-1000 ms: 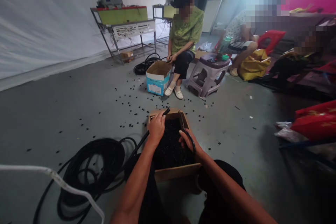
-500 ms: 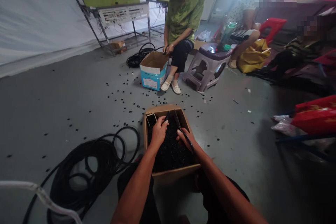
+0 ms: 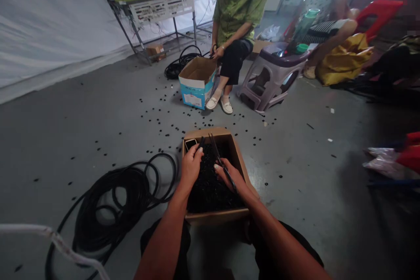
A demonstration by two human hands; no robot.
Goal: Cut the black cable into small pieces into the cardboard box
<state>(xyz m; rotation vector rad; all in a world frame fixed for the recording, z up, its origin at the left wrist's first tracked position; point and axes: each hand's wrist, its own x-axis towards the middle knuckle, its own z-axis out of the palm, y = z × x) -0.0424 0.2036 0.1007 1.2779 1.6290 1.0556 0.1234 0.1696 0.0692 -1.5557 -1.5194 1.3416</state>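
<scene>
Cardboard box (image 3: 215, 217) was parked right between the knees, so both hands worked straight over the heap of small black bits (image 3: 211, 192) filling it, and anything dropped would land inside. Left hand (image 3: 190, 167) had its fingers curled tight, pinching a short black cable end (image 3: 201, 143) poking toward the box's far edge. Right hand (image 3: 228, 176) was closed on long scissors (image 3: 215, 148), blades aimed at the far wall, though I couldn't tell if they were spread or pressed together. Small dark rectangular thing (image 3: 190, 144) sat in the far left corner of the box. Loose coil of black cable (image 3: 114, 201) lay on the floor just left of the box, within easy reach, and stray black bits (image 3: 157, 118) were scattered toward a seated person (image 3: 234, 8) beside a blue-and-white box (image 3: 197, 82)
</scene>
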